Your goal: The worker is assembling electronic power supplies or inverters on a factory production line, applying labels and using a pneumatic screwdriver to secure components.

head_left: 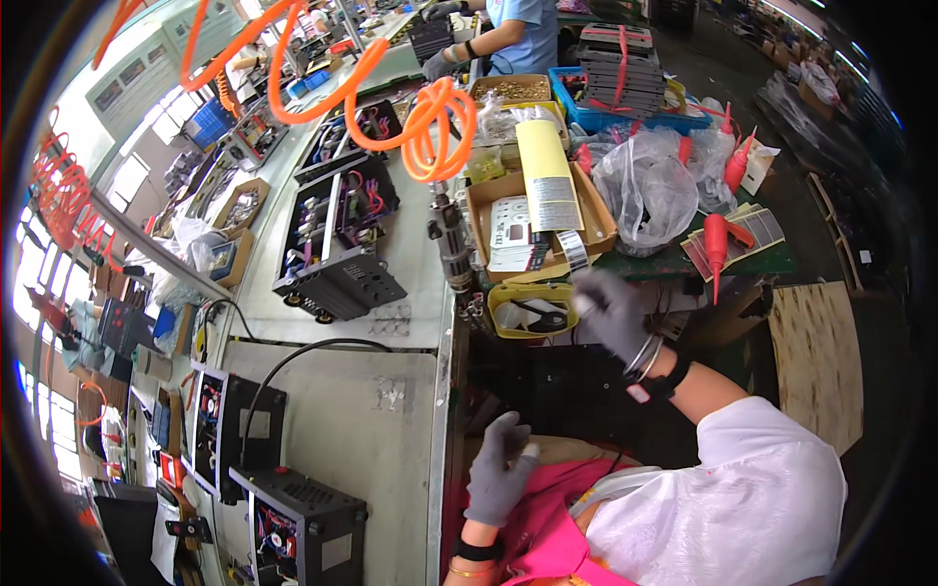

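My right hand [614,314], in a grey glove, reaches to the lower end of a white label strip [574,250]. Its fingers are bent and closed at that end; the fingertips are partly hidden. The strip hangs over the rim of a cardboard box [603,232]. That box holds a yellow-backed label sheet [549,176] and printed white panel stickers [512,232]. Just left of this hand is a yellow bin [505,330] with small dark and white parts. My left hand [500,469], also gloved, hovers near my lap, fingers loosely bent, thumb apart, nothing visible in it.
An open machine chassis [342,244] stands on the bench; more black units [308,523] sit nearer left. A coiled orange air hose [437,127] hangs above a power screwdriver [451,239]. Red glue bottles [716,244] and plastic bags [645,190] lie right. A co-worker [523,34] stands beyond.
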Tool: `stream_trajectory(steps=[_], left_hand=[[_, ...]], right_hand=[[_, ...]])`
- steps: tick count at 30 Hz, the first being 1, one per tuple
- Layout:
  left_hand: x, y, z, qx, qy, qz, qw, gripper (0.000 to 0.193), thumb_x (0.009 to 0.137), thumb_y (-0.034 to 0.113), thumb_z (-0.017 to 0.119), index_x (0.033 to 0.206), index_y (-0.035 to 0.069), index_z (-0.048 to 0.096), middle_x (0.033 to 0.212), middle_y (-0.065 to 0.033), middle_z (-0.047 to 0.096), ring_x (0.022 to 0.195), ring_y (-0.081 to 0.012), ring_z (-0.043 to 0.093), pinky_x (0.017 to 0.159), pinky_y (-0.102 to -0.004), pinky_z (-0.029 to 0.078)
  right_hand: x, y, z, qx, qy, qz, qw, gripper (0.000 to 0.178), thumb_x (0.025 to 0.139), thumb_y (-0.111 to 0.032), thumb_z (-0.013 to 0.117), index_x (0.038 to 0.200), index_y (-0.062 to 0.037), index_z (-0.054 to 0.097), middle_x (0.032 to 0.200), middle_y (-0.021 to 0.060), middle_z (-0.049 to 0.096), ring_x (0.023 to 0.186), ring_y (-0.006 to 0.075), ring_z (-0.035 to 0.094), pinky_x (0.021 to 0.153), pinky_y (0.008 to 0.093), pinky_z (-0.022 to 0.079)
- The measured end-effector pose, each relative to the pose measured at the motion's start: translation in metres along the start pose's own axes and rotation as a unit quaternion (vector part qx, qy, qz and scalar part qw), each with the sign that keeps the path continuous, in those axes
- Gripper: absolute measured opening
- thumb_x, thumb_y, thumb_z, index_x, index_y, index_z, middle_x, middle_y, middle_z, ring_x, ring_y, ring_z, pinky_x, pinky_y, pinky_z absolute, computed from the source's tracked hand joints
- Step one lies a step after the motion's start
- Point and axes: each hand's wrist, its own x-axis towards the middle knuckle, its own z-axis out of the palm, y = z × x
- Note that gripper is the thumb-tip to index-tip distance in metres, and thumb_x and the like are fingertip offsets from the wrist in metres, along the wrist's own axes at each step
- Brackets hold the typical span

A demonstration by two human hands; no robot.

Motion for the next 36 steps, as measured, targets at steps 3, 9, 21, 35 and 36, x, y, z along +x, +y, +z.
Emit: stream_trajectory(steps=[3, 9, 21, 35, 36], left_hand=[[0.027, 0.021, -0.003, -0.111, 0.010, 0.023, 0.994, 0.046, 0.086, 0.009, 0.065, 0.129, 0.004, 0.046, 0.108, -0.0120, 0.065, 0.096, -0.0155, 0.062, 0.083, -0.0289, 0.050], [0.067, 0.061, 0.003, -0.252, -0.003, -0.014, 0.968, 0.041, 0.089, 0.004, 0.061, 0.127, 0.004, 0.046, 0.111, -0.0088, 0.060, 0.101, -0.0135, 0.057, 0.089, -0.0276, 0.046], [0.160, 0.059, 0.076, -0.257, -0.095, 0.090, 0.958, 0.038, 0.084, 0.001, 0.065, 0.119, 0.005, 0.051, 0.121, -0.0069, 0.053, 0.116, -0.0158, 0.051, 0.099, -0.0293, 0.041], [0.180, 0.068, 0.089, -0.192, -0.069, 0.050, 0.978, 0.042, 0.082, -0.011, 0.055, 0.121, 0.002, 0.047, 0.110, -0.0069, 0.057, 0.089, -0.0094, 0.058, 0.074, -0.0226, 0.049], [0.180, 0.068, 0.090, -0.171, -0.061, 0.082, 0.980, 0.041, 0.082, -0.011, 0.056, 0.120, 0.001, 0.048, 0.109, -0.0063, 0.058, 0.088, -0.0091, 0.058, 0.073, -0.0221, 0.049]], right_hand=[[0.012, 0.037, -0.029, -0.165, -0.017, 0.039, 0.985, 0.045, 0.078, -0.003, 0.064, 0.121, -0.0056, 0.052, 0.081, 0.0075, 0.063, 0.067, 0.0187, 0.062, 0.061, 0.0301, 0.049], [0.020, 0.058, -0.015, -0.068, -0.035, 0.114, 0.991, 0.056, 0.079, -0.002, 0.062, 0.132, -0.0057, 0.044, 0.079, 0.0059, 0.061, 0.067, 0.0147, 0.059, 0.062, 0.0285, 0.048], [0.052, 0.015, -0.051, 0.354, -0.097, 0.349, 0.862, 0.052, 0.080, 0.001, 0.061, 0.130, -0.0043, 0.045, 0.083, -0.0011, 0.059, 0.064, 0.0037, 0.052, 0.053, 0.0163, 0.040], [0.056, 0.029, -0.071, -0.015, -0.150, -0.032, 0.988, 0.030, 0.077, -0.022, 0.075, 0.100, -0.0044, 0.067, 0.097, 0.0092, 0.060, 0.083, 0.0241, 0.061, 0.072, 0.0329, 0.051], [0.056, 0.030, -0.072, -0.042, -0.161, -0.058, 0.984, 0.030, 0.076, -0.023, 0.075, 0.099, -0.0052, 0.067, 0.097, 0.0091, 0.060, 0.083, 0.0257, 0.061, 0.071, 0.0341, 0.051]])
